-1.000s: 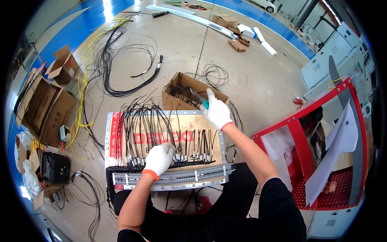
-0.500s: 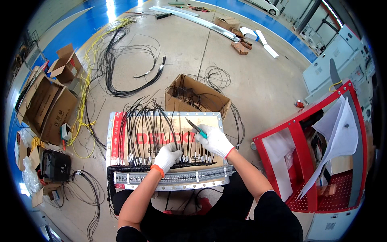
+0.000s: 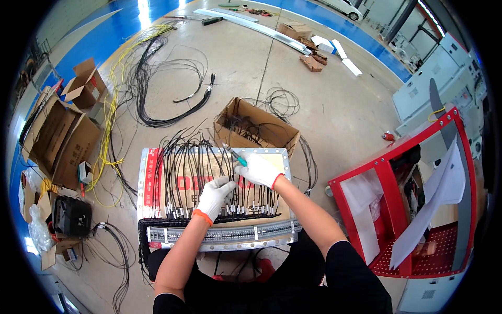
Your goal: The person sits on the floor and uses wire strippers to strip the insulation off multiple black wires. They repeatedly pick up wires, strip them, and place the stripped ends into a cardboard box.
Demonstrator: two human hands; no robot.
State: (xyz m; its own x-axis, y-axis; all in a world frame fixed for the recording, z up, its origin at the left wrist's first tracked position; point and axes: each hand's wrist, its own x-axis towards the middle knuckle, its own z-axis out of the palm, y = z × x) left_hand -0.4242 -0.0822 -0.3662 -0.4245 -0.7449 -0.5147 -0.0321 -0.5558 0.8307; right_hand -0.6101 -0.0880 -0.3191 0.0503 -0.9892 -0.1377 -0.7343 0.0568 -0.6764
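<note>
Screwdriver (image 3: 235, 155) in gloved right hand (image 3: 260, 169), tip barely discernible; left hand (image 3: 216, 195) fingers curled among black wires (image 3: 193, 172), grip unclear.

Both hands wear white knitted cloth gloves, matt, with orange cuffs. The right hand (image 3: 260, 169) grips a tool (image 3: 234, 155) with a green plastic handle and a dull metal tip. Under the left hand's fingers (image 3: 224, 184) lie glossy black plastic-sheathed wires (image 3: 188, 167) on matt brown cardboard (image 3: 272, 159). Nearer the body runs a bright, smooth metal rail (image 3: 230, 235).
</note>
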